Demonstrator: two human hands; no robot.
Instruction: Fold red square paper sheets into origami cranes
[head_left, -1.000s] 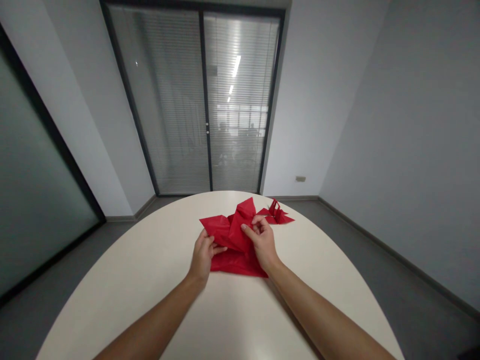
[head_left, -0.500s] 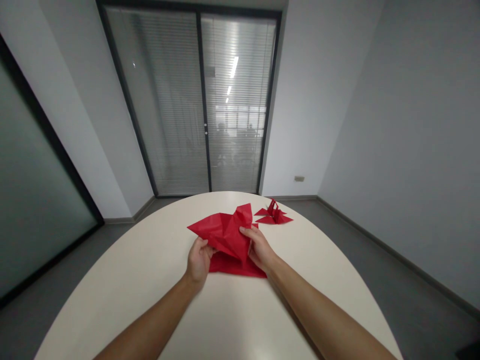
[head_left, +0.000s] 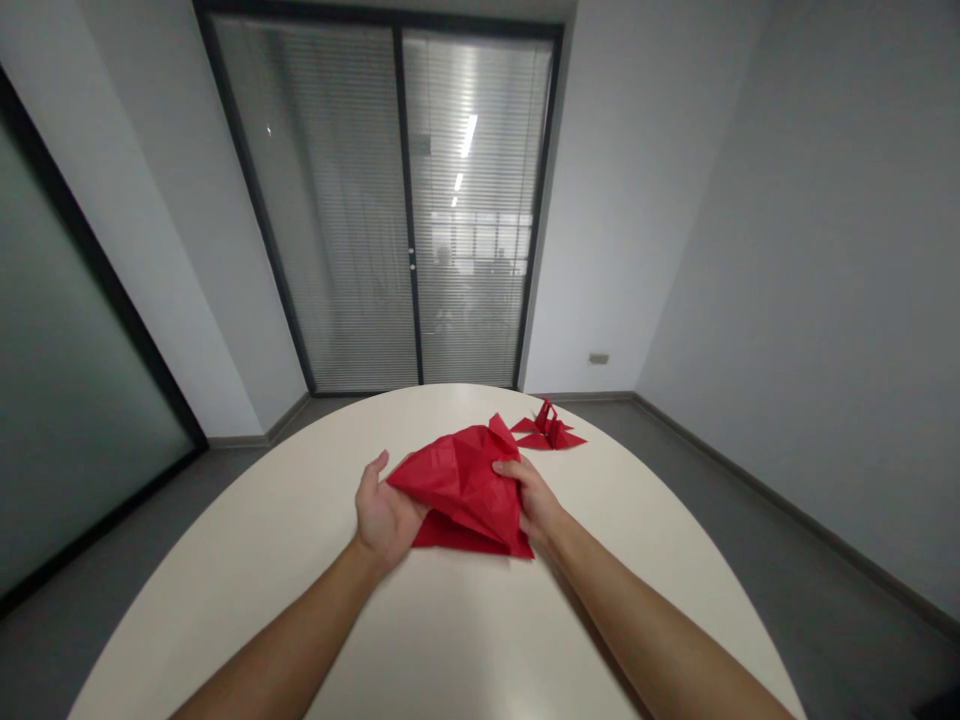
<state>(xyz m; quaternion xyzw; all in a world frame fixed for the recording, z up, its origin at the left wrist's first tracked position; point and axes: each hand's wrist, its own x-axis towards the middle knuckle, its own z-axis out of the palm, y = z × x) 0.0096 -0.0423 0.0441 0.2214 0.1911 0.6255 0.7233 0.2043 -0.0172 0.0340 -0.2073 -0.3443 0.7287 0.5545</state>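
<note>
A large creased sheet of red paper (head_left: pixel 457 468), partly folded and bulging, is held up over the table between my two hands. My right hand (head_left: pixel 534 498) grips its right side, thumb on top and fingers hidden behind. At the paper's left point, my left hand (head_left: pixel 388 515) is open with the thumb raised away; its fingers reach under the paper and are partly hidden. Beneath lies a flat red layer (head_left: pixel 457 537); whether it is a separate sheet I cannot tell.
Red folded paper cranes (head_left: pixel 553 432) stand at the far right of the round cream table (head_left: pixel 300 530), just beyond my right hand. Past the table are a glass door with blinds (head_left: pixel 472 300) and grey walls.
My left hand has released its pinch and opened, shifting slightly left. The paper's left point has dropped and moved right, and its upright flap has lowered. My right hand has moved slightly right.
</note>
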